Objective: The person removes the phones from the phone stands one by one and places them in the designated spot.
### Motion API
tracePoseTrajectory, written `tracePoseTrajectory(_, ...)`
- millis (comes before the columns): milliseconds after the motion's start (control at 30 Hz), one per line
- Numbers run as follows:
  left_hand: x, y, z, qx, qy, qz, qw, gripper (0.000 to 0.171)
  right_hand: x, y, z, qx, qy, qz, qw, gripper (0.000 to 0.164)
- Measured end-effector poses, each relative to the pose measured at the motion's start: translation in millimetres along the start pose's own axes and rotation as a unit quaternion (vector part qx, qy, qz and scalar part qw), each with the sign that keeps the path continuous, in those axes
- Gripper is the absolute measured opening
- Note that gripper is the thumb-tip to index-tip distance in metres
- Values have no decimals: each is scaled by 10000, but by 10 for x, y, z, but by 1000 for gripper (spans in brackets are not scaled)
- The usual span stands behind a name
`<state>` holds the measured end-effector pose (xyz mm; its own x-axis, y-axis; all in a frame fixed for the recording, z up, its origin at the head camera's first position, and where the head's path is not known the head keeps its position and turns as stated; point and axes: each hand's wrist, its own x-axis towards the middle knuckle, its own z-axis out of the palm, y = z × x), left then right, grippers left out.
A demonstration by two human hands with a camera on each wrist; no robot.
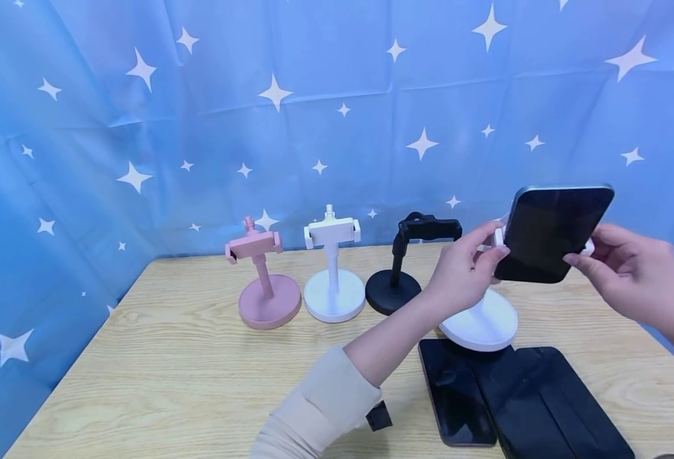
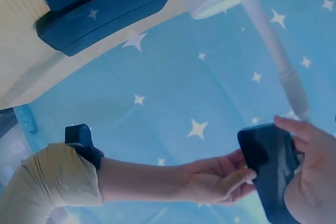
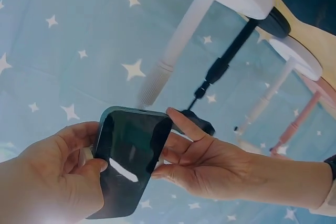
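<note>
A dark smartphone stands tilted in the clamp of a white phone stand, whose round base rests on the table. My left hand pinches the phone's left edge beside a white clamp arm, thumb in front. From the other side my right hand grips the right edge and the clamp there, its thumb tip lying on the screen. In the right wrist view the stand's ribbed white stem runs behind the phone. Most of the clamp is hidden by phone and fingers.
To the left stand a black phone stand, a white one and a pink one. Before the held stand lie a dark phone and a black folded case or tablet. A starry blue cloth hangs behind the table.
</note>
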<state>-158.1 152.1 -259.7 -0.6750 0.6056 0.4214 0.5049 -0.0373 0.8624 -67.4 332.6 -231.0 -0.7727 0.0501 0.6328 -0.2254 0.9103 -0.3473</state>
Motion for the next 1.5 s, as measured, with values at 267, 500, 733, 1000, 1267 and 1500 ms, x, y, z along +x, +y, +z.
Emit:
tracePoseTrajectory(267, -267, 47, -196, -340, -188, 154, 9991, 40, -94, -135, 43, 364, 80, -664, 9971, 62)
tracePoseTrajectory(500, -429, 139, -394, -553, -289, -29, 9980, 41, -121, -269, 100, 689, 35, -909, 9935, 52)
tracePoseTrajectory(733, -590, 182, -604, -737, -350, -131, 9966, 42, -115, -431, 187, 1201, -14, -1263, 9847, 39)
tracePoseTrajectory(1000, -750, 150, -804, -1023, -327, -135, 9941, 42, -59, -590, 334, 1969, -189, -1787, 9638, 37)
tracePoseTrajectory(1267, -907, 150, -970, -1117, -222, -158, 9934, 42, -16, -728, 505, 3113, -367, -2102, 9260, 29)
tracePoseTrajectory(1500, -1037, 134, -1095, -1038, -195, -208, 9942, 43, -24, -810, 623, 3496, -535, -2262, 9076, 32)
